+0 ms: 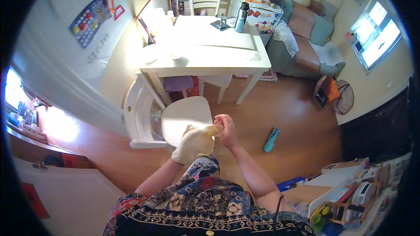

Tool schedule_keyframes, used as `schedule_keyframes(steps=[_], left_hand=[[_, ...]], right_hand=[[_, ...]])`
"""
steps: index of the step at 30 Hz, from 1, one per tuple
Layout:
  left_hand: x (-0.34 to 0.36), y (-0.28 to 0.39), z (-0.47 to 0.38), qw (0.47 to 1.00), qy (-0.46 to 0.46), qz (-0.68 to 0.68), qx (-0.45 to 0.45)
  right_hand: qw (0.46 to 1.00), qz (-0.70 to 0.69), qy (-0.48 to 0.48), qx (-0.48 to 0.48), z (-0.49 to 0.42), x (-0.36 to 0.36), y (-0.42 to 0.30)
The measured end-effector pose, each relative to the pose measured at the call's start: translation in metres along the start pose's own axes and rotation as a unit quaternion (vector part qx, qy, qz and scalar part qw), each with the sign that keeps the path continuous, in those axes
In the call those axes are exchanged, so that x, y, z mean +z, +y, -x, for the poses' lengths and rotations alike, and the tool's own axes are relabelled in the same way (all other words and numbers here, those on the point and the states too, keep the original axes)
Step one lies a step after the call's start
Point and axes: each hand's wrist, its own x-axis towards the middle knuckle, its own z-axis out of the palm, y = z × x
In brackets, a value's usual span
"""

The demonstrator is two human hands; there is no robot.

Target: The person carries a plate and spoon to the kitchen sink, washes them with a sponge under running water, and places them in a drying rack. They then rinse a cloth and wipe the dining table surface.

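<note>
A cream knitted fabric piece, like a glove or mitt (pixel 197 142), covers my left hand (pixel 196 141); its fingers are hidden inside. Beside it on the right, my bare right hand (pixel 226 131) is raised with bent fingers, its fingertips at the fabric's yellowish end. Whether they pinch it is hard to tell. Both hands are in front of the seat of a white wooden chair (pixel 187 116), above my patterned clothing (pixel 210 200).
Ahead stands a white table (pixel 203 60) with a bottle (pixel 241 18) on it. A turquoise object (pixel 271 140) lies on the wooden floor to the right. A sofa (pixel 288 59) is at the back right, a cluttered shelf (pixel 328 190) at the lower right, a white door (pixel 69 196) at the lower left.
</note>
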Motion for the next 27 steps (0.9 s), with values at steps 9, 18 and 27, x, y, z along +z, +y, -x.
schedule_keyframes(steps=[9, 18, 27], left_hand=[[-0.086, -0.043, -0.221, 0.781, 0.302, -0.511, -0.194], [-0.218, -0.176, -0.377, 0.772, 0.377, -0.495, -0.127], [-0.242, -0.198, -0.435, 0.488, 0.353, -0.724, -0.337]], right_hand=[[0.976, -0.049, -0.064, 0.203, -0.123, -0.112, 0.150], [0.948, -0.178, -0.111, 0.240, -0.238, -0.134, 0.217], [0.965, -0.156, -0.103, 0.186, -0.465, -0.186, 0.329]])
